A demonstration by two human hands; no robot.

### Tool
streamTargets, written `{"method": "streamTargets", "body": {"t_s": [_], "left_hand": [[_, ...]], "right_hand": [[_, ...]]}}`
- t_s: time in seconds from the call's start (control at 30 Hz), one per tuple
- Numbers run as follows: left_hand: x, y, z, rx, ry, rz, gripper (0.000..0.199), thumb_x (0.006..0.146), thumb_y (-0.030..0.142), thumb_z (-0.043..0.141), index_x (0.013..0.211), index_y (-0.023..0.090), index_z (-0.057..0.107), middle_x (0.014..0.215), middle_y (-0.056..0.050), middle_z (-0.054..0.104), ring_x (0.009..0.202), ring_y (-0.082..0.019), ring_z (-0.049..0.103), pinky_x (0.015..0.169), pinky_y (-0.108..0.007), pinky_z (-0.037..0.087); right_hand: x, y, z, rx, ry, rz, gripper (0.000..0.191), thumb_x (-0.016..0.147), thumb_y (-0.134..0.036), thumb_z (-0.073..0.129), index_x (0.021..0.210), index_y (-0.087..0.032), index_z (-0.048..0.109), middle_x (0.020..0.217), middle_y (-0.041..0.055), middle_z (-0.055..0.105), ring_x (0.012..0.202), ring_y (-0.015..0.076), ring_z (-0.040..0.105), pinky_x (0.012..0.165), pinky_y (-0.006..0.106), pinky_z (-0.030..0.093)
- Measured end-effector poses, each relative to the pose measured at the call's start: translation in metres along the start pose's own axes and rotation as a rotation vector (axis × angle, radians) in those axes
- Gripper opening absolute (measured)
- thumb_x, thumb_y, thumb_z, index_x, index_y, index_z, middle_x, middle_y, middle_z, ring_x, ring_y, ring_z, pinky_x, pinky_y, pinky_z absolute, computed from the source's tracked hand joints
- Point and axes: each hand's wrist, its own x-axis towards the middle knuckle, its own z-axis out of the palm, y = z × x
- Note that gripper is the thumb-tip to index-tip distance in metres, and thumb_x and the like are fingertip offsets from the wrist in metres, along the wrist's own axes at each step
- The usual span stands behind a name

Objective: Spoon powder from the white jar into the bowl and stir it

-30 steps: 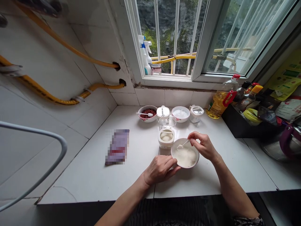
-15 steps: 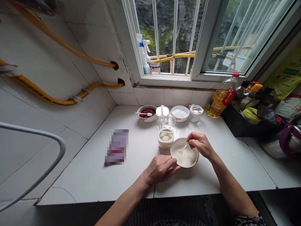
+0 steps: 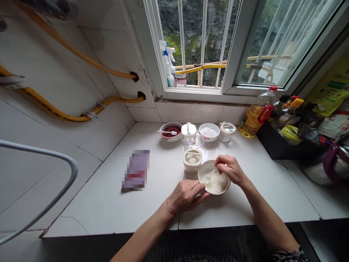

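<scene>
My left hand (image 3: 188,196) grips the near left rim of a white bowl (image 3: 228,186) that stands on the counter. Pale, fine-grained stuff (image 3: 218,183) lies in the bowl. Between the fingertips of my right hand (image 3: 229,170) is the handle of a small white spoon (image 3: 211,176), its head down in the pale grains. Just behind the bowl to the left, a white seasoning jar (image 3: 192,167) stands with its clear lid (image 3: 194,139) raised; similar pale stuff shows inside it.
Along the back stand a bowl of dark red bits (image 3: 171,138) with a spoon across it, two more seasoning jars, and a bowl of white grains (image 3: 209,138). To the right are an oil bottle (image 3: 251,118) and a black box of bottles (image 3: 268,140). A blurred purple packet (image 3: 136,171) lies left.
My right hand has shifted slightly left with the spoon, whose head sits a little lower in the pale grains. My left hand stays on the bowl's rim.
</scene>
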Motion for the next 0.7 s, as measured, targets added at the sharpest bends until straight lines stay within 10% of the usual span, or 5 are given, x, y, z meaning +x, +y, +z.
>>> {"method": "streamTargets", "body": {"t_s": [0.27,0.7], "left_hand": [[-0.001,0.000,0.000,0.000,-0.005,-0.001,0.015,0.098,0.027,0.047,0.087,0.018,0.052,0.060,0.003,0.054,0.049,-0.011,0.050,0.047,-0.026,0.033],[-0.001,-0.001,0.001,-0.011,-0.012,-0.003,0.016,0.098,0.027,0.047,0.087,0.017,0.052,0.061,0.003,0.055,0.049,-0.011,0.050,0.047,-0.026,0.034]], "right_hand": [[-0.002,-0.003,0.000,-0.052,-0.060,-0.070,0.021,0.066,-0.009,0.046,0.061,-0.023,0.061,0.055,0.0004,0.062,0.074,0.0208,0.055,0.068,0.030,0.046],[0.009,0.005,-0.007,0.548,0.049,0.315,0.009,0.059,-0.020,0.054,0.057,-0.018,0.062,0.041,-0.0025,0.055,0.042,0.0120,0.045,0.048,0.026,0.037]]}}
